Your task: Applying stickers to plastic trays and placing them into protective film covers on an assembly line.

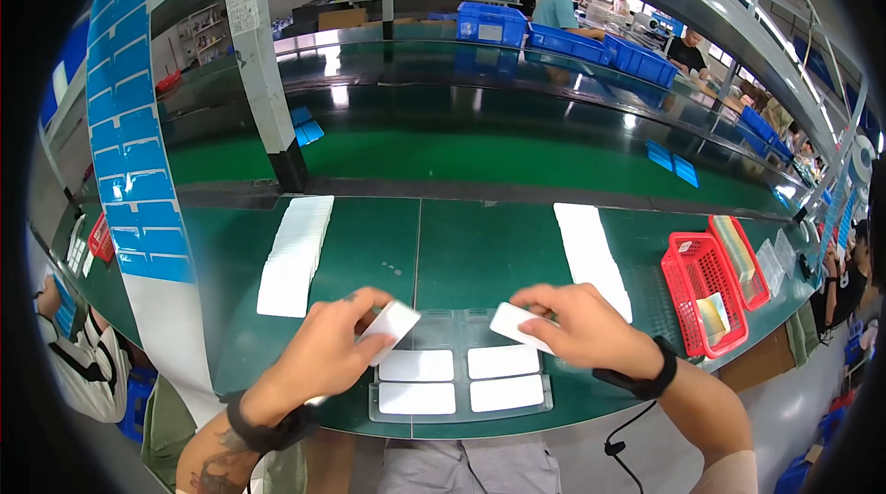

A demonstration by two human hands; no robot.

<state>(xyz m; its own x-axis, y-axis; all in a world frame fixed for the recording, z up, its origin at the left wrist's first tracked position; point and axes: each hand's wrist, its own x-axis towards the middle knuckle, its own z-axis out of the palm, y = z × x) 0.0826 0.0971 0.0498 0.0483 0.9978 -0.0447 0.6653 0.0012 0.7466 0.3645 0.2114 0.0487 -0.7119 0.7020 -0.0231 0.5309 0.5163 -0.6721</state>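
Observation:
My left hand (346,337) pinches a white rectangular panel (395,326) between thumb and fingers, above the left side of a clear tray (461,417). Over the tray's right side, my right hand (577,323) grips another white panel (517,323), held tilted. Several white panels (416,398) lie flat in the tray's nearer slots, two on each side. The far part of the tray shows between my hands. Beyond my left hand is a fanned row of white panels (295,259); a similar row (591,254) stretches out beyond my right hand.
Red baskets (678,286) stand on the right, holding thin sheets. A strip of blue film pieces (138,171) hangs at the left beside a metal post (263,70). Behind the table's far edge runs a green conveyor (443,157) carrying blue pieces (672,163). Other people work farther back.

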